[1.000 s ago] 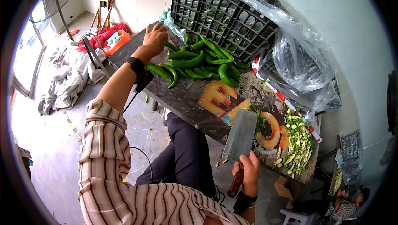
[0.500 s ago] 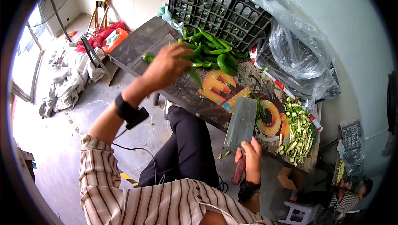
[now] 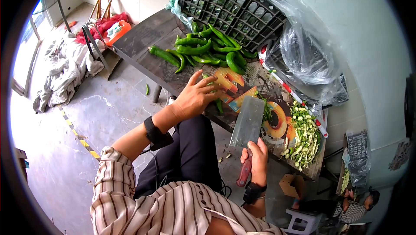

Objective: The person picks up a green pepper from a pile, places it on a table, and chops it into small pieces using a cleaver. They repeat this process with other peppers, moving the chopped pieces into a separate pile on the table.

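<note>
My left hand [image 3: 197,98] is near the front edge of the table, its fingers curled over a green chili pepper [image 3: 219,106] whose tip sticks out below them. Behind it lies a heap of whole green chili peppers [image 3: 203,48]. A wooden-handled cleaver [image 3: 249,121] is gripped in my right hand [image 3: 258,159], its broad blade over the painted tabletop [image 3: 284,124]. Right of the blade is a pile of chopped green peppers [image 3: 305,142], with a few thin green pieces [image 3: 267,113] close to the blade.
A black crate [image 3: 232,9] holding plastic-wrapped goods stands along the table's back. Beside it are clear plastic bags [image 3: 305,57] and a red-and-white rod [image 3: 292,94]. Cloth [image 3: 69,72] lies on the floor at left. Another person [image 3: 353,207] sits at lower right beside a stool [image 3: 301,221].
My left hand has come away from the pepper heap, toward me and to the right, carrying one chili pepper. The cleaver stays almost where it was in my right hand.
</note>
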The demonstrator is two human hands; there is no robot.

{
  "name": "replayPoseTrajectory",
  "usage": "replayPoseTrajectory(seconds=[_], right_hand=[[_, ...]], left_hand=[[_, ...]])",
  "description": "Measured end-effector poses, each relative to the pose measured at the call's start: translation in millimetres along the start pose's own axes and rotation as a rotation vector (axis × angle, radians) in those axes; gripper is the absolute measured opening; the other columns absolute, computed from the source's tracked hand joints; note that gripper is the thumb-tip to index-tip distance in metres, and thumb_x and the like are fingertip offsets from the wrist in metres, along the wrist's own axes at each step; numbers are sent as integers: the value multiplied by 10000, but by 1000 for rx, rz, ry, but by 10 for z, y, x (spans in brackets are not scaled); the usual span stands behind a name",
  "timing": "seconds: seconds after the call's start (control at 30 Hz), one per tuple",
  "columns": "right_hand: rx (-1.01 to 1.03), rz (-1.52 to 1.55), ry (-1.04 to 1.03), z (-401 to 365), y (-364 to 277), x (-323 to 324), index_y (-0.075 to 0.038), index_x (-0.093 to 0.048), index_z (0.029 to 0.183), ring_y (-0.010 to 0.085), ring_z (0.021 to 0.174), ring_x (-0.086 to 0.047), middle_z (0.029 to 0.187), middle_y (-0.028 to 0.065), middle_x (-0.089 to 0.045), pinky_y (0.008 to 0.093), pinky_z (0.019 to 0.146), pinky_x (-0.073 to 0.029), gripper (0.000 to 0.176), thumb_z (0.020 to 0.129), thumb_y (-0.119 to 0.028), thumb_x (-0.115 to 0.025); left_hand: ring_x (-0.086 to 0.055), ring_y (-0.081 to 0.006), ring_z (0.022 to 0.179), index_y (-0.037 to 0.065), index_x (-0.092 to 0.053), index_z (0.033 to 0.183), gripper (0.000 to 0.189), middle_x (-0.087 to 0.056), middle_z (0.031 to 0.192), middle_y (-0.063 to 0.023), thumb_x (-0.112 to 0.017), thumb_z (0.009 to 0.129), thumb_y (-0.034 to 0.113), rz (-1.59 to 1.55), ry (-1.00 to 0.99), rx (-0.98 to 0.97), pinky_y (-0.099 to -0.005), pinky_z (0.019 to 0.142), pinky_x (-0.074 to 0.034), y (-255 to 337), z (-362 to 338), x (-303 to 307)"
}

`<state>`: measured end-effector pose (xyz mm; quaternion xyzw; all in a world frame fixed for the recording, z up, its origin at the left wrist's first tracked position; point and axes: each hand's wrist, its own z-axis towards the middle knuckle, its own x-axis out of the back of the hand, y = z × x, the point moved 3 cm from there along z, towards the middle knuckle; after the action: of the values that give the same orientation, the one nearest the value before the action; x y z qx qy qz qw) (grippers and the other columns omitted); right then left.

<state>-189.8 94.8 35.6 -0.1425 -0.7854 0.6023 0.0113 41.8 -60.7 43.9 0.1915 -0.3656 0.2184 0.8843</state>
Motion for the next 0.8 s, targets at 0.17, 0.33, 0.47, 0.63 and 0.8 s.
replayPoseTrajectory(seconds=[0.17, 0.33, 0.47, 0.63, 0.8], right_hand=[[6, -10, 16, -7, 4, -5, -21, -503, 1046, 134, 504, -518, 666, 29, -502, 289, 436, -457, 146, 940, -122, -504], [2, -9, 24, -2, 11, 4, -28, -491, 1006, 137, 499, -518, 670, 30, -497, 291, 433, -457, 114, 940, -119, -510], [1, -23, 23, -18, -12, -6, -29, -485, 988, 139, 499, -520, 679, 31, -495, 291, 430, -456, 104, 940, -116, -515], [5, 5, 26, -5, -2, -7, -28, -485, 992, 140, 500, -521, 675, 28, -489, 293, 431, -459, 104, 941, -113, -516], [11, -6, 19, 5, 10, 14, -33, -486, 994, 137, 493, -517, 665, 29, -488, 288, 432, -460, 104, 943, -119, -514]], left_hand=[[-511, -189, 1161, 198, -682, 1096, 373, -610, 1131, 29, -642, 749, 68, 27, 33, 44, -501, 1115, -244, 32, -54, -90], [-514, -206, 1111, 183, -693, 1062, 334, -597, 1073, 18, -683, 738, 105, 33, 22, 74, -496, 1091, -262, 85, -143, 24], [-515, -228, 1112, 143, -693, 983, 219, -589, 1084, -19, -712, 765, 146, -74, 161, 214, -473, 1059, -285, 90, -179, 127], [-515, -255, 1112, 107, -678, 903, 147, -584, 1113, -49, -720, 775, 166, -153, 128, 374, -450, 1034, -307, 54, -141, 101], [-511, -305, 1126, 86, -649, 1027, 341, -537, 1212, -109, -756, 721, 192, -41, 197, 490, -446, 1012, -339, 91, -58, 98]])
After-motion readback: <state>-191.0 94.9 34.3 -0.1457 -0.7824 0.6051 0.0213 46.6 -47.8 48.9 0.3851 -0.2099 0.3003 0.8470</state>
